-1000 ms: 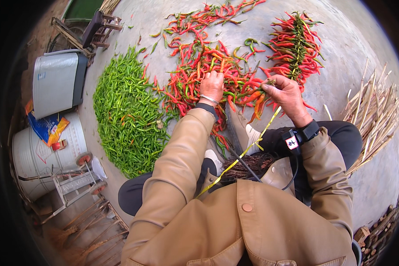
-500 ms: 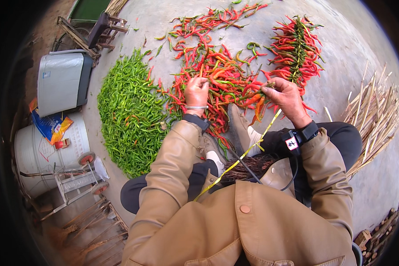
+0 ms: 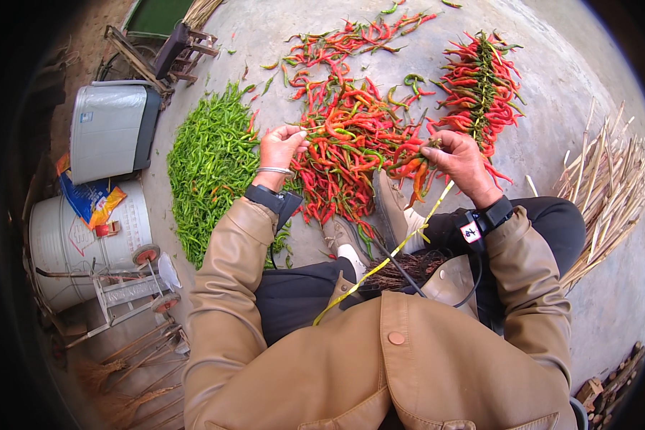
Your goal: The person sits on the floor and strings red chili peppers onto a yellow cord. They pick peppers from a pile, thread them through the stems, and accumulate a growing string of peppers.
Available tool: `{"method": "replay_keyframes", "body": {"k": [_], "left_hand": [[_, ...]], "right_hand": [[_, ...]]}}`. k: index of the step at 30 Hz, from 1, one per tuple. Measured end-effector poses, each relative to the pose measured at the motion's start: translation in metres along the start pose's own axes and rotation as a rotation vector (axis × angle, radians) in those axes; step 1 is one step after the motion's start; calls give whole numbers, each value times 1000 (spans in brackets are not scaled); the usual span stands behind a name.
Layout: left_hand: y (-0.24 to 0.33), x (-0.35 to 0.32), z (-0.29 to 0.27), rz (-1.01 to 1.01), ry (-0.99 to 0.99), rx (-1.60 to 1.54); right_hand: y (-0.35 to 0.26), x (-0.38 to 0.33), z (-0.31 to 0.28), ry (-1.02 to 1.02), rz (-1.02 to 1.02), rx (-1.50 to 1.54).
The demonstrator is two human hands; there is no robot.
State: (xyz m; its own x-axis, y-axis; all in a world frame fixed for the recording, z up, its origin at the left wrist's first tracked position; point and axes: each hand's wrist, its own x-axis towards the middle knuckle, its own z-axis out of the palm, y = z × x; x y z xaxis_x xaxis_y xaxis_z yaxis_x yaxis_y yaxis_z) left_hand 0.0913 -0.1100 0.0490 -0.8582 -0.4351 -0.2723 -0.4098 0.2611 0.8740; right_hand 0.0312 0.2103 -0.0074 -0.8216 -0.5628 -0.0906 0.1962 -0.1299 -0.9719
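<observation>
My right hand (image 3: 460, 159) pinches the stem ends of a small bunch of chili peppers (image 3: 417, 172), red and orange, hanging over the shoes. From just below that hand a yellow strap (image 3: 390, 261) slants down to my lap. At the left edge of the red chili heap (image 3: 344, 122), my left hand (image 3: 281, 152) is closed in a pinch. What its fingertips hold, if anything, is too small to make out. Left of it lies a big mound of green chilies (image 3: 211, 172). Beyond my right hand rests a long string of red chilies (image 3: 484, 86), tied along its middle.
Dry stalks (image 3: 602, 190) are piled at the right. To the left stand a grey bin (image 3: 111, 129), a white drum (image 3: 86, 247) and a metal hand cart (image 3: 129, 290). A wooden stool (image 3: 183, 54) is at the upper left; firewood (image 3: 613, 390) lies at the lower right.
My left hand has moved left from over the red heap to its edge, fingers still pinched. My right hand keeps its place with the chili bunch. The view has shifted slightly.
</observation>
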Motion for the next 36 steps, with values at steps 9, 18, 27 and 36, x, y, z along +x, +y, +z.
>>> {"method": "replay_keyframes", "body": {"k": [9, 18, 27, 36], "left_hand": [[-3, -3, 1, -4, 86, -193], [-6, -1, -4, 365, 191, 181], [2, -1, -15, 34, 179, -108], [21, -24, 22, 171, 82, -109]], "right_hand": [[-3, -1, 1, -19, -10, -117], [-4, -2, 5, -76, -44, -138], [-5, -3, 5, -75, -40, -154], [-17, -6, 13, -113, 43, -50]]}}
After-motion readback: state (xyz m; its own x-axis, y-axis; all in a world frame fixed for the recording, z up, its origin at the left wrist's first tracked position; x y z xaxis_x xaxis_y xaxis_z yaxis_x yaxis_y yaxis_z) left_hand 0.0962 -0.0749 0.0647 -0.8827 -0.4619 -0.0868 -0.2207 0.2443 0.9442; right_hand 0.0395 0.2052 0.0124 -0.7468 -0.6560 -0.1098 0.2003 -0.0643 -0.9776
